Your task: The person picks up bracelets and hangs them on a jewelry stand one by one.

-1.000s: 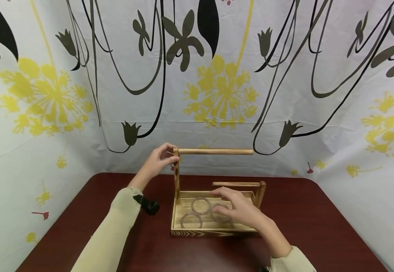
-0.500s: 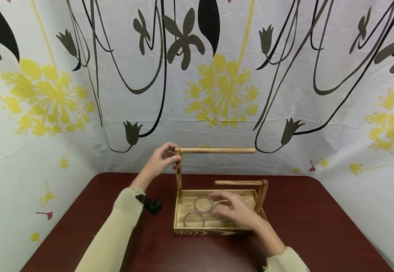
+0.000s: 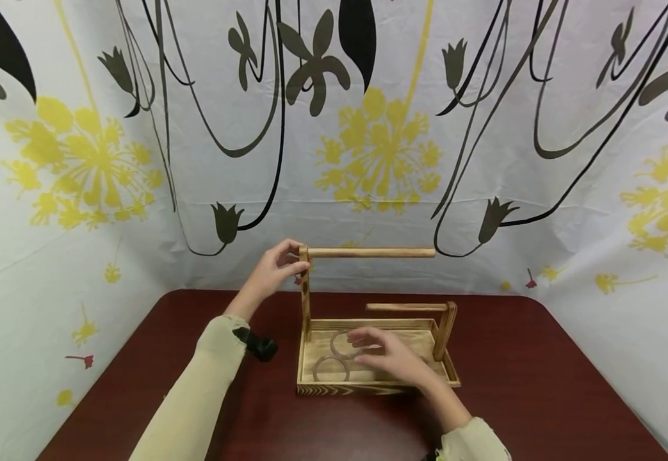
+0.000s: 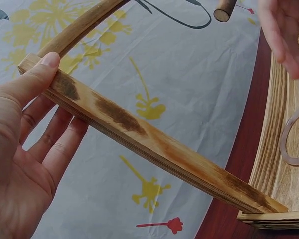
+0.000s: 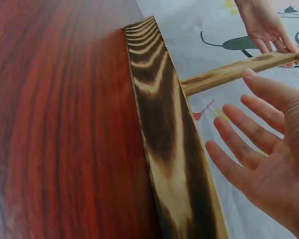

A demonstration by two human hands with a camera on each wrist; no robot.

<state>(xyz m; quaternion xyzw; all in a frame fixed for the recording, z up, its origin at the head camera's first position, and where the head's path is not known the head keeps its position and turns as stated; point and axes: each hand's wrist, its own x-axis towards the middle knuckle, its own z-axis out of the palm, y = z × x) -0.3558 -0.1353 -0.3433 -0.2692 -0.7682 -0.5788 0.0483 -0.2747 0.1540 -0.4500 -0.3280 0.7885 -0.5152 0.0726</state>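
A wooden bangle stand (image 3: 339,388) has a shallow tray base, a tall post with a long horizontal rod (image 3: 371,253) at the left, and a shorter post with a lower rod (image 3: 407,307) at the right. My left hand (image 3: 273,270) grips the top of the tall post (image 4: 139,132), thumb on one face and fingers behind. Several translucent pinkish bangles lie flat in the tray, among them a front-left bangle (image 3: 315,370). Over the tray hovers my right hand (image 3: 394,358), fingers spread and loosely bent, holding nothing and hiding part of the bangles.
The stand rests on a dark red-brown table (image 3: 518,371) with rounded far corners. Behind and beside it hangs a white cloth (image 3: 287,211) printed with yellow and dark plants. A black wrist camera (image 3: 260,347) sits at my left cuff.
My right hand has shifted left over the tray, covering bangles further to the left. The left hand keeps its grip on the post. The whole view has drifted slightly.
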